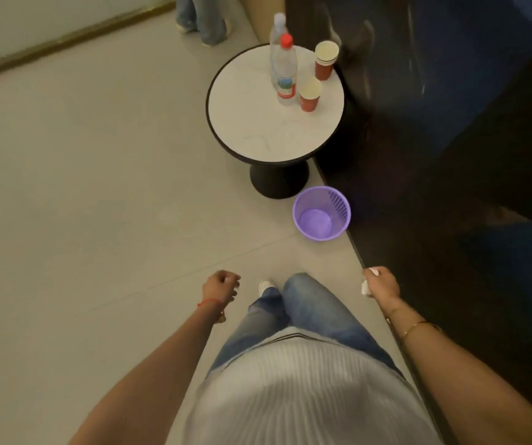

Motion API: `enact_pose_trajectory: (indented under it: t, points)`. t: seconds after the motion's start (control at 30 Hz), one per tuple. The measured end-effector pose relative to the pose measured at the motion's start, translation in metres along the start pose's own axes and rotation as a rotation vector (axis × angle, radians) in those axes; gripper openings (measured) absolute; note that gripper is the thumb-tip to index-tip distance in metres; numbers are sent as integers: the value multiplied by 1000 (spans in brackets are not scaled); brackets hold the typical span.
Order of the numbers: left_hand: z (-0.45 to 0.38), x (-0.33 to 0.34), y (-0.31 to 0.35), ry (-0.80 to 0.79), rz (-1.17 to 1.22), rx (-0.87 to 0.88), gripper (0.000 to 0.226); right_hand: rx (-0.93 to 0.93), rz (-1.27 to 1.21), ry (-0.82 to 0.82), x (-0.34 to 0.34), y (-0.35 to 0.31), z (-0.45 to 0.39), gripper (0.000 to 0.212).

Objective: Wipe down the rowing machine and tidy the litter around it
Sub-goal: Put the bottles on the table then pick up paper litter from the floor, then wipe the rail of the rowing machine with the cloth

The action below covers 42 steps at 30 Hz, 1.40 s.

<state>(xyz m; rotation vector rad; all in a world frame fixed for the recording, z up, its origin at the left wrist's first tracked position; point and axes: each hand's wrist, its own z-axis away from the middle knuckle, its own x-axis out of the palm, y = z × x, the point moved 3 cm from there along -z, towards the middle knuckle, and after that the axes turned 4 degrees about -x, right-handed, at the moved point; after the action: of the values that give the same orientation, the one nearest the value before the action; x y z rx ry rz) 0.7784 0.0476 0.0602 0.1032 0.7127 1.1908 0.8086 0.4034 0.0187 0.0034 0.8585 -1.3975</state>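
Observation:
My right hand grips a small crumpled white tissue low at my side, at the edge of a dark mat. My left hand hangs over the floor with its fingers loosely curled and holds nothing. A purple mesh waste basket stands on the floor ahead of my right hand, with nothing inside. Behind it a round white side table carries two plastic bottles, one red-capped and one white-capped, and two red paper cups. The rowing machine is not clearly visible.
A dark blurred area fills the right side, beside the table and basket. Pale tiled floor stretches to the left. Another person's legs stand at the top, past the table. My own legs and a white shoe are below.

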Motion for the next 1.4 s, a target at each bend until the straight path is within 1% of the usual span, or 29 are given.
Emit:
enact_pose_trajectory:
  t: [0.13, 0.23, 0.3, 0.4, 0.53, 0.63, 0.73, 0.77, 0.83, 0.9, 1.1, 1.23, 1.3, 1.4]
  points:
    - [-40, 36, 101, -114, -82, 168, 19, -6, -105, 44, 10, -67, -36, 36]
    - [-71, 69, 157, -150, -146, 260, 20, -53, -97, 63, 17, -106, -71, 32]
    - [-95, 92, 184, -164, -195, 286, 22, -53, -74, 59, 24, -124, -97, 31]
    - [-138, 131, 208, -197, -271, 316, 19, -46, -13, 53, 41, -136, -139, 32]
    - [-209, 187, 225, -251, -440, 413, 20, -51, 19, 45, 72, -137, -207, 35]
    - [-256, 223, 225, -321, -630, 525, 30, -54, -12, -20, 100, -127, -252, 37]
    - [-281, 239, 221, -355, -703, 587, 41, -62, 3, -8, 111, -113, -269, 45]
    - [-282, 238, 220, -358, -704, 602, 41, -60, 12, 9, 110, -108, -267, 45]
    - [-273, 227, 219, -371, -692, 609, 36, -20, 18, 37, 103, -99, -249, 37]
    - [-252, 205, 217, -377, -685, 581, 31, 25, 5, 61, 89, -92, -220, 30]
    - [-177, 108, 212, -347, -654, 414, 25, 43, -60, 97, 34, -81, -100, 27]
    - [-140, 55, 192, -365, -563, 311, 25, 59, -146, 121, 21, -43, -36, 22]
    - [-135, 33, 179, -361, -570, 298, 25, 146, -230, 130, 24, -19, -14, 20]
    - [-146, 5, 166, -359, -623, 274, 25, 325, -433, 169, 36, 8, 13, 19]
